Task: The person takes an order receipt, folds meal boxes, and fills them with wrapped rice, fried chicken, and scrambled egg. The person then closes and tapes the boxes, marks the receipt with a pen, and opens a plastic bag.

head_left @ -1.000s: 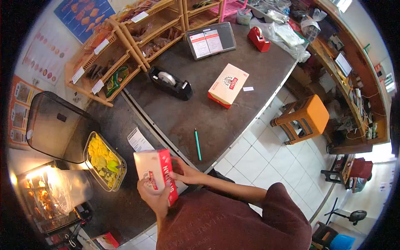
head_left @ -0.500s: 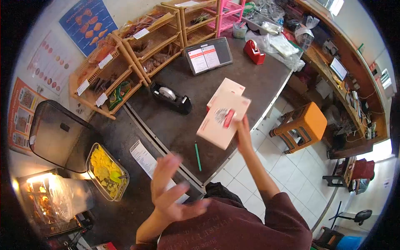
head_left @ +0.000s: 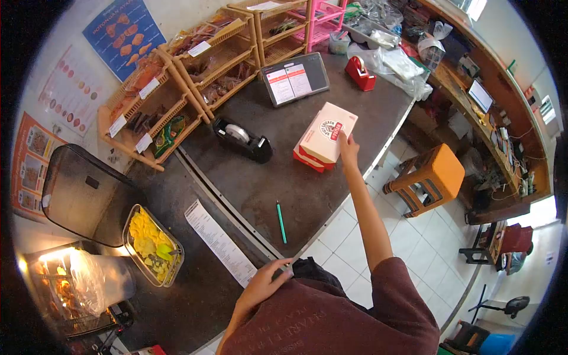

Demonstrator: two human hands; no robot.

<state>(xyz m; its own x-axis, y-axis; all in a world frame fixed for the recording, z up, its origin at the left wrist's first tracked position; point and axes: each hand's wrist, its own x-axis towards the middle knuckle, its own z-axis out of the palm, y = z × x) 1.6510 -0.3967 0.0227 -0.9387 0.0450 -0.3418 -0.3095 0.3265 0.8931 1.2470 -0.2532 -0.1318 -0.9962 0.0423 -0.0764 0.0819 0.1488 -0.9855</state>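
Observation:
A cream and red takeaway food box, printed with a chicken logo, rests on the dark table with its lid down. My right hand grips the box at its right side, some fingers hidden behind the edge. My left hand lies at the table's near corner with fingers stretched out, holding nothing that I can see. Beside it is the lower end of a long printed paper slip. A green pen lies between my left hand and the box.
Behind the box stand a tablet, a black tape dispenser and a red one. Wicker racks line the wall. At left is a glass dish of yellow food. An orange stool stands on the tiled floor.
The box lid, raised and tilted before, now lies down on the box. My right hand has moved up and away. My left hand has come down from mid-air to the table corner.

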